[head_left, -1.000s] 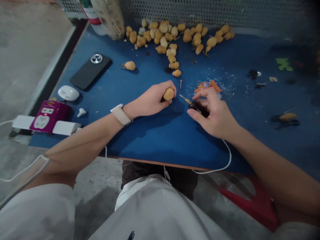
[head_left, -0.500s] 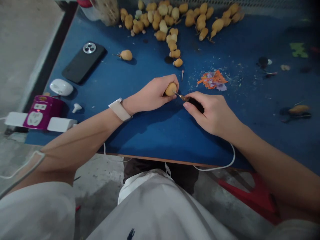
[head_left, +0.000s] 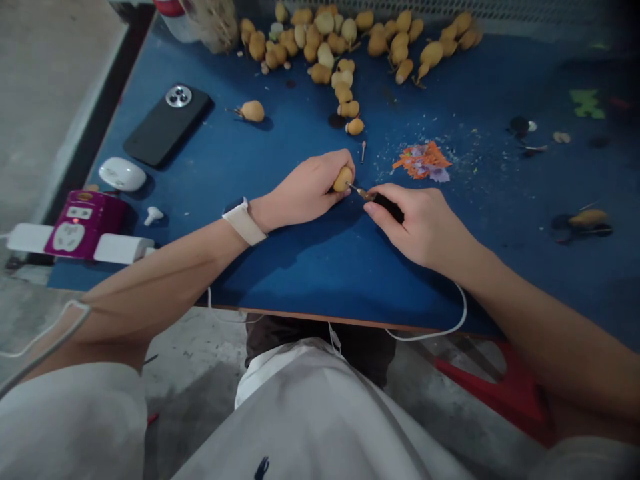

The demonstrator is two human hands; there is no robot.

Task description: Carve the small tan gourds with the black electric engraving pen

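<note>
My left hand [head_left: 313,187] is closed around a small tan gourd [head_left: 343,179], its rounded end facing right. In my right hand [head_left: 420,223] is a thin-tipped hand tool [head_left: 387,205] with a dark handle; its exact kind is unclear. The metal tip meets the gourd's surface, and how deep it reaches cannot be seen. Just beyond my hands a short pinkish stick [head_left: 363,152] lies on the blue table [head_left: 310,267]. To the right is a heap of orange and purple scraps [head_left: 425,161] with pale crumbs around it.
Many small gourds [head_left: 313,43] line the back, and one lone gourd [head_left: 252,111] lies nearer. On the left are a phone [head_left: 169,125], a white earbud case [head_left: 123,175], an earbud [head_left: 153,215] and a purple power socket [head_left: 85,223]. A white cable [head_left: 450,327] hangs at the front edge.
Both hands keep their hold, with the tool tip still at the gourd. The view shifts slightly, and my left wrist has turned a little, showing more of the watch.
</note>
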